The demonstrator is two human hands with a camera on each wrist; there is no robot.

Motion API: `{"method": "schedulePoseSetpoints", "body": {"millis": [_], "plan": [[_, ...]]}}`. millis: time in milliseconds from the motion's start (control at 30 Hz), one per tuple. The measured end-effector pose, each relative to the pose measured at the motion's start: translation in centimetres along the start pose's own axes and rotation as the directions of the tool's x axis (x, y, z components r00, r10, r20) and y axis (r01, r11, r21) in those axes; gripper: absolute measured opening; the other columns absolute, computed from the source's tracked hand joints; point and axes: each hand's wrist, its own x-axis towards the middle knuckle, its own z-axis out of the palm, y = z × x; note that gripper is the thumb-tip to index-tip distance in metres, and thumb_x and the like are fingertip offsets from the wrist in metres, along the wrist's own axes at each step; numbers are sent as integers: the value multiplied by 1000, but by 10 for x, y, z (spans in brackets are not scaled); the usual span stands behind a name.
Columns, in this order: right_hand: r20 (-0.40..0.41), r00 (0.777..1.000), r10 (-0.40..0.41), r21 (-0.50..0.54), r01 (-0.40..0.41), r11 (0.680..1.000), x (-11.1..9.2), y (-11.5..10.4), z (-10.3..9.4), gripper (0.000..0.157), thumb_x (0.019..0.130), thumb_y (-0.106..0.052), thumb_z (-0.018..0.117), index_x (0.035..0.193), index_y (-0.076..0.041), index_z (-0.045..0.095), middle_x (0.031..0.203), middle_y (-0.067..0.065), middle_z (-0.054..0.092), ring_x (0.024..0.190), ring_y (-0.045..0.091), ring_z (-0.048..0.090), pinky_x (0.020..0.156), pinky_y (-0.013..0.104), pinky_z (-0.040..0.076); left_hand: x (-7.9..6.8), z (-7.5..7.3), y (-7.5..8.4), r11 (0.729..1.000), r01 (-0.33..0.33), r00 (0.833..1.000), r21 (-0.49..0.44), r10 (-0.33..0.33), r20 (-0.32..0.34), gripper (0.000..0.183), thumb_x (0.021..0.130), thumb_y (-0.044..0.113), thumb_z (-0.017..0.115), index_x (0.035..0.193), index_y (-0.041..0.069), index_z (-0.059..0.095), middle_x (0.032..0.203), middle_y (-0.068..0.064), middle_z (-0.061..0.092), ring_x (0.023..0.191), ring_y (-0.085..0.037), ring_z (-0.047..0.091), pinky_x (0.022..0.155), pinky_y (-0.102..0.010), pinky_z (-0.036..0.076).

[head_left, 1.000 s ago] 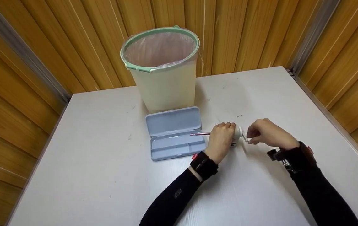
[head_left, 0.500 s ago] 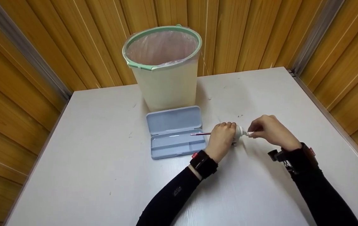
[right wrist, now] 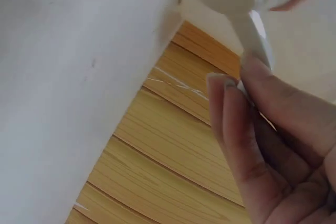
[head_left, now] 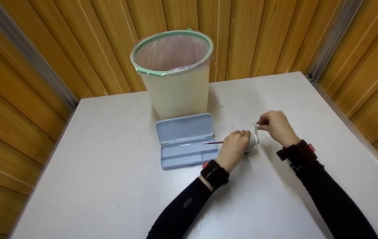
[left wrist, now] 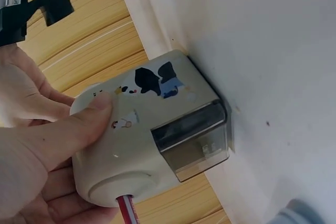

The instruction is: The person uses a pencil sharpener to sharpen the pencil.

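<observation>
A white crank pencil sharpener (left wrist: 131,124) with cartoon stickers and a clear shavings drawer stands on the table. My left hand (head_left: 233,147) grips its body, the thumb lying across the stickered side in the left wrist view. Out of its front hole sticks a red-striped pencil (head_left: 213,142), pointing left toward the case; its other end is hidden inside. On the opposite side, my right hand (head_left: 277,127) pinches the knob of the white crank handle (right wrist: 252,38) between thumb and fingers. The crank points upward from the sharpener in the head view.
Left of the sharpener lies an open light-blue pencil case (head_left: 185,127) with divided compartments. Behind it stands a cream bin (head_left: 177,94) with a green rim and a plastic liner. Wood-patterned walls (head_left: 242,39) border the white table (head_left: 93,159) at the back and sides.
My right hand has turned the crank from pointing down, through pointing right, to pointing up. The left hand keeps its grip on the sharpener, and the pencil stays in the hole.
</observation>
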Motion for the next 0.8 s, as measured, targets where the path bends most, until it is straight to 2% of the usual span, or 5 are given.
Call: {"method": "schedulePoseSetpoints", "body": {"millis": [133, 333, 500, 633, 800], "plan": [[33, 999, 15, -4, -15, 1000, 6, 11, 10, 6, 79, 5, 75, 84, 8, 73, 84, 24, 73, 78, 37, 70, 70, 39, 55, 0, 0, 0, 1000, -8, 1000, -3, 8, 7, 25, 88, 8, 64, 111, 12, 71, 98, 4, 74, 84, -10, 69, 71, -21, 56], [87, 996, 27, 20, -28, 999, 11, 25, 16, 6, 77, 6, 75, 83, 7, 74, 84, 23, 73, 77, 35, 70, 67, 25, 51, 0, 0, -1, 999, -18, 999, -31, 20, 38, 30, 84, 10, 71, 114, 12, 70, 101, 4, 74, 85, -10, 69, 71, -21, 57], [166, 986, 35, 6, -36, 999, 9, 31, 25, 3, 77, 5, 76, 79, 5, 74, 79, 19, 73, 70, 24, 66, 64, 23, 48, -1, 1, -2, 998, -7, 999, -66, 10, 49, 33, 81, 14, 76, 114, 12, 70, 102, 3, 74, 87, -11, 70, 73, -21, 57], [223, 974, 45, -3, -45, 999, 3, 33, 32, 5, 77, 6, 73, 73, 4, 72, 74, 16, 72, 67, 17, 61, 65, 25, 47, -2, 3, -3, 998, -4, 999, -64, 6, 36, 29, 84, 11, 72, 113, 12, 71, 101, 4, 75, 87, -11, 71, 72, -21, 57], [253, 966, 45, -13, -43, 999, 2, 32, 35, 7, 76, 7, 71, 71, 3, 71, 70, 15, 70, 64, 18, 59, 65, 29, 48, 0, 3, -4, 998, -7, 999, -61, 9, 43, 26, 87, 8, 68, 113, 11, 70, 100, 2, 74, 87, -11, 71, 72, -22, 57]]}}
